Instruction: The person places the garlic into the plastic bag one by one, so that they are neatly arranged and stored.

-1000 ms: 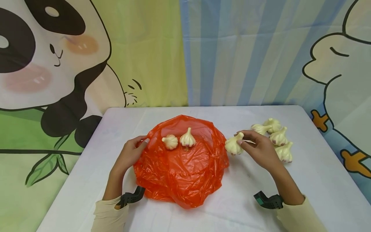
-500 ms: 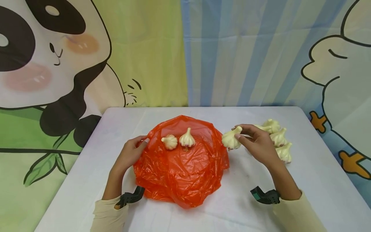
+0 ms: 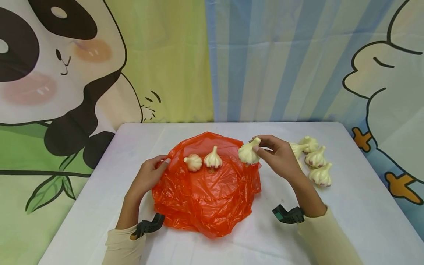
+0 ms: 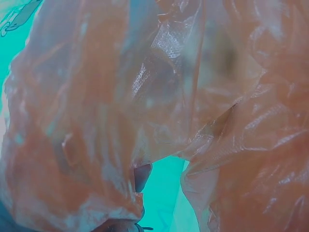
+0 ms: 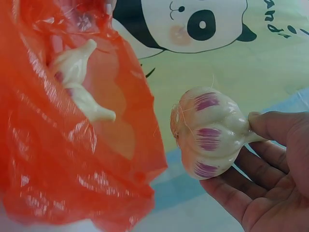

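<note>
An orange-red plastic bag (image 3: 215, 202) lies spread on the table with its mouth held wide. Two garlic bulbs rest at its far side, one on its side (image 3: 193, 162) and one with its stem up (image 3: 213, 159). My left hand (image 3: 149, 176) pinches the bag's left rim between thumb and fingers; crumpled film (image 4: 96, 121) covers most of the left wrist view. Over the bag's right rim, my right hand (image 3: 278, 156) holds another garlic bulb (image 5: 210, 133) by its stem end. Purple streaks mark that bulb.
Several more garlic bulbs (image 3: 319, 175) lie bunched on the white table (image 3: 357, 221) at the right, beyond my right forearm. Behind the table's far edge hangs a cartoon-printed curtain (image 3: 175, 66).
My right hand has carried the garlic bulb left and slightly up, from beside the bag to above its right rim. The left hand and the bag have stayed put.
</note>
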Tool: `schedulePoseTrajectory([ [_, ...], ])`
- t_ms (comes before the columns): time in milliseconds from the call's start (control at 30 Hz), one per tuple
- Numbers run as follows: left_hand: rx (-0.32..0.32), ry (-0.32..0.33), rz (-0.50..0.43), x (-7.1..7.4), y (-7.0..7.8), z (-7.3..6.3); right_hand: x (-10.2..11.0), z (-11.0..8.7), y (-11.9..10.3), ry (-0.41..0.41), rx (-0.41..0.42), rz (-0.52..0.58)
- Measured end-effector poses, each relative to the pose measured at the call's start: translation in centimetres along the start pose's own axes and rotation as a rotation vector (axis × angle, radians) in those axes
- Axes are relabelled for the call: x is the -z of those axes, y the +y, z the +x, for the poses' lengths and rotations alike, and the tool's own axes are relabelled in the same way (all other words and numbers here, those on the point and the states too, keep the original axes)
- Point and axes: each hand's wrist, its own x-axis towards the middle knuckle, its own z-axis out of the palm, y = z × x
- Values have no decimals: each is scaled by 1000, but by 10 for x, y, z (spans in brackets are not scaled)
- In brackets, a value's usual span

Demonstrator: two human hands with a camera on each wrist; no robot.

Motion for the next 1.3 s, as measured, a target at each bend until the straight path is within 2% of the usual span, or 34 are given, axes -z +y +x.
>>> schedulePoseTrajectory([
  [200,-1,-2,10,-1,0,1,-14,14,-6,-45,-28,3],
  [367,2,-1,16,-1,0,1,-25,32,-11,-105,-20,12],
  [567,-5,2,20,-1,0,1,-40,45,-11,-135,-23,28],
  [1067,-5,0,26,0,-2,1,-85,59,-3,-188,-65,88],
  [1300,-12,7,32,-1,0,2,-91,56,19,-213,-131,90],
])
